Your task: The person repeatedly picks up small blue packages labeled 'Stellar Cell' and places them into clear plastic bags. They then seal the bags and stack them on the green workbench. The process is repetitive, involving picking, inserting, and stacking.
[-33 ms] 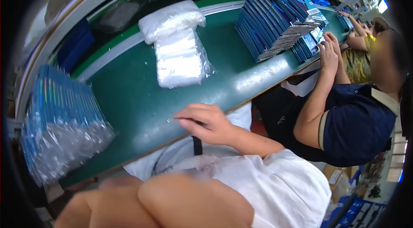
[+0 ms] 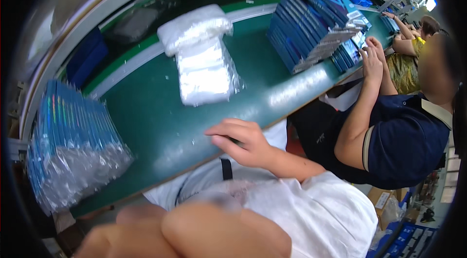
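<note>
My right hand [image 2: 245, 142] hovers at the near edge of the green table [image 2: 146, 129], holding nothing. Its fingers stretch leftward, and a gap shows between thumb and forefinger. Close to the camera, along the lower edge, my left hand [image 2: 209, 226] is large and blurred; its fingers cannot be made out. Beyond my right hand lie clear plastic bags [image 2: 204, 73] in a flat stack, with a folded bundle of clear plastic [image 2: 194, 29] across its far end. On the left stands a row of blue booklets or thin boxes [image 2: 75, 126] in clear wrapping.
A tall pile of blue boxes or books [image 2: 309, 24] stands at the far right. Beside it sits a co-worker in a dark blue shirt [image 2: 404, 141], hands near the pile. Another person in yellow [image 2: 404, 68] is farther along. A dark blue bin [image 2: 86, 58] lies beyond the rail.
The scene has shifted slightly down and right in the picture. My right hand appears a little farther right; its open shape is the same.
</note>
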A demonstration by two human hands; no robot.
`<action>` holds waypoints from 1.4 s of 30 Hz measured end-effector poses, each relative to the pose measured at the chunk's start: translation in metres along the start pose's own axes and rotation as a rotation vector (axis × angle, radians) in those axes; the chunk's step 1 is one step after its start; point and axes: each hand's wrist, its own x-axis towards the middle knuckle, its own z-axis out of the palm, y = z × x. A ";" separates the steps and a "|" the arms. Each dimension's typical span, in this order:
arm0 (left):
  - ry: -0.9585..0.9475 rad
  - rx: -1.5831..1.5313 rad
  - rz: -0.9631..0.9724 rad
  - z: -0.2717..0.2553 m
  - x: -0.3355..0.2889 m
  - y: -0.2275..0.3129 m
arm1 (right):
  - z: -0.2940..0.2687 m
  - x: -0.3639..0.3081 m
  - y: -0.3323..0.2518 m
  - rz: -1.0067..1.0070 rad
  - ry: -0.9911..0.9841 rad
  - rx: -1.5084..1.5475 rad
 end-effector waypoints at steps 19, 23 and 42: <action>0.506 -0.183 -0.225 -0.051 0.023 -0.057 | -0.214 0.076 -0.061 -0.360 0.847 -0.971; 0.428 1.237 -0.331 -0.106 -0.008 -0.114 | -0.252 0.132 -0.058 0.001 0.465 -1.201; 0.798 1.387 -0.512 -0.146 0.020 -0.186 | -0.141 0.091 -0.087 -0.192 0.411 -0.153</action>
